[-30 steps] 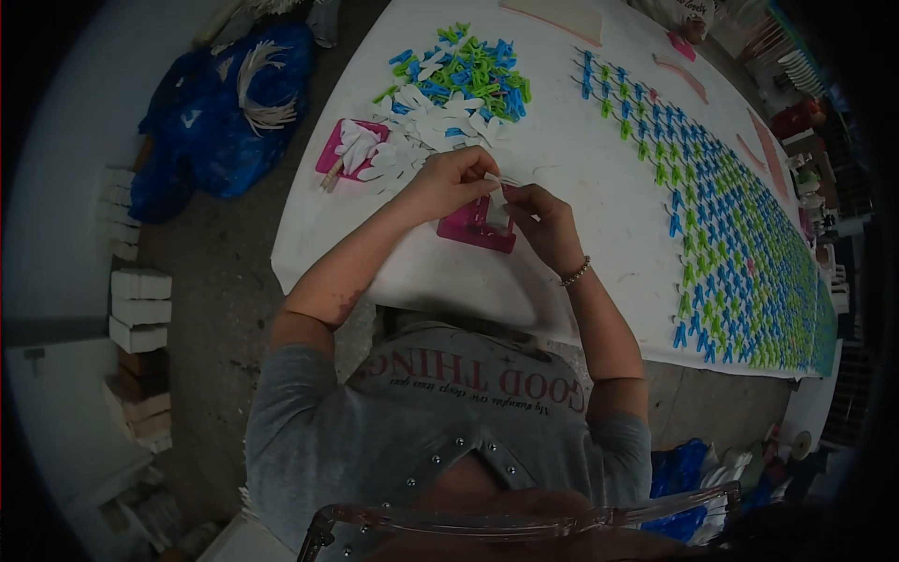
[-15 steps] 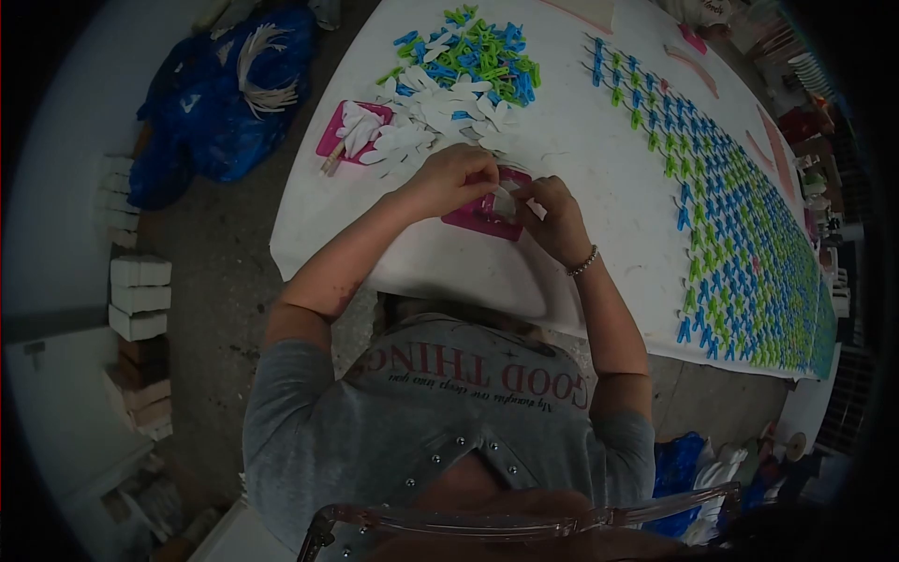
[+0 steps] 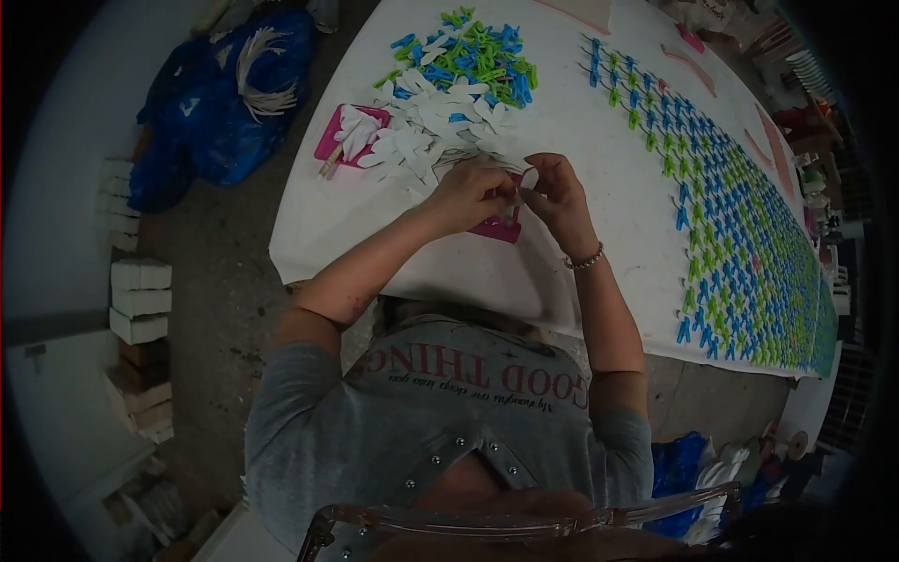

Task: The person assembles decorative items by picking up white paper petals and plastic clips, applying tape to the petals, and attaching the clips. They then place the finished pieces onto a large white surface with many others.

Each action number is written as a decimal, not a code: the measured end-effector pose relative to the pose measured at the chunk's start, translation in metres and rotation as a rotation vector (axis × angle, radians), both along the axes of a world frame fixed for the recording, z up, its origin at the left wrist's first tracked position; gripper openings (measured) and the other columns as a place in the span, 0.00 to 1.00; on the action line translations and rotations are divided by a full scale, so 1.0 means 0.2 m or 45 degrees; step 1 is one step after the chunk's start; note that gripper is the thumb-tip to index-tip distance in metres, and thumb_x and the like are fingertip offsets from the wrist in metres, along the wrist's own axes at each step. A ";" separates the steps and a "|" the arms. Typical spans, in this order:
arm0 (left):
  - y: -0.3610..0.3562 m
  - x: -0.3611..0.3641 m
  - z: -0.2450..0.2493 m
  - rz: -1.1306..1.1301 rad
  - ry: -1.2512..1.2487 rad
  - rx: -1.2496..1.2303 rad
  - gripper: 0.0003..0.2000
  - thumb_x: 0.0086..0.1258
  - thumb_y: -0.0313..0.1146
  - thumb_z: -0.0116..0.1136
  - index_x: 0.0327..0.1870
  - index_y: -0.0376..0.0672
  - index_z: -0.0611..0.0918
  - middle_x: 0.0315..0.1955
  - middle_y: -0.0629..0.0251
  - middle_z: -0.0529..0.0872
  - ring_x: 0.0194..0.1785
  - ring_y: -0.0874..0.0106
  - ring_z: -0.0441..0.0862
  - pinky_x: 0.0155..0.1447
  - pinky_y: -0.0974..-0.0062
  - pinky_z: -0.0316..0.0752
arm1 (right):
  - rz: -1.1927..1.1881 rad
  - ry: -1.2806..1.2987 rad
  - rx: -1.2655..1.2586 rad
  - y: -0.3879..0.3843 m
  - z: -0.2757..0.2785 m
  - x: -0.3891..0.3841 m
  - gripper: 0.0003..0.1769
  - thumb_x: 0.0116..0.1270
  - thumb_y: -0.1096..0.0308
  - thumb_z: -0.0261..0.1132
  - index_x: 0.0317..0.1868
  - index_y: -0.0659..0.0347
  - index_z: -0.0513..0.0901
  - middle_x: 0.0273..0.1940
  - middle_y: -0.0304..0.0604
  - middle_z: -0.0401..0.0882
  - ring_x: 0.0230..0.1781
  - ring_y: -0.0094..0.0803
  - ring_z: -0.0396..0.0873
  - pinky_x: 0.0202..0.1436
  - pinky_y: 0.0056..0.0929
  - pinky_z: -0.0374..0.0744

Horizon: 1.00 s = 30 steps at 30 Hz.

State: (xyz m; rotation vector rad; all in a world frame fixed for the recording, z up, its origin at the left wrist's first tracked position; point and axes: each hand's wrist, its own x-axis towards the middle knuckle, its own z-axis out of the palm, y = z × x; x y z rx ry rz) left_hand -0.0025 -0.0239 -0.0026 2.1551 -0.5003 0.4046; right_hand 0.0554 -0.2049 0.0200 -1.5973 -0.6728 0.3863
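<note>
The biggest thing here is the long table (image 3: 571, 117), covered in a smooth white sheet that hangs over the near edge. Pretty much its whole right half is filled with neat rows of small blue and green plastic clips (image 3: 740, 234), running off toward the right end. On the floor past the left edge there's a crumpled shiny blue bag (image 3: 211, 122) with pale strips lying on top. Near the far left corner sits a loose pile of blue and green clips (image 3: 473, 56), and just on the near side of it, touching it, is a heap of flat white cut-out shapes (image 3: 431, 126) with rounded, petal-like ends. A pink rectangular tray (image 3: 330, 140) beside that heap, toward the left edge, holds more white bits. A second pink tray (image 3: 496, 228) lies flat closer to the near edge, mostly hidden under the hands. The left hand (image 3: 468, 192) has its fingers curled tight together, tips meeting the other hand. The right hand (image 3: 562, 197), beaded bracelet (image 3: 587, 261) on the wrist, pinches a small white piece (image 3: 529, 176) between thumb and forefinger, held up just above that second tray.
</note>
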 end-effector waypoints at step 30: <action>-0.03 0.06 0.02 -0.127 0.132 0.015 0.12 0.50 0.31 0.63 0.37 0.44 0.76 0.28 0.65 0.84 0.35 0.65 0.82 0.54 0.65 0.68 | 0.110 -0.592 -0.627 -0.12 0.13 0.05 0.24 0.49 0.80 0.63 0.49 0.56 0.74 0.31 0.36 0.74 0.32 0.29 0.73 0.39 0.26 0.73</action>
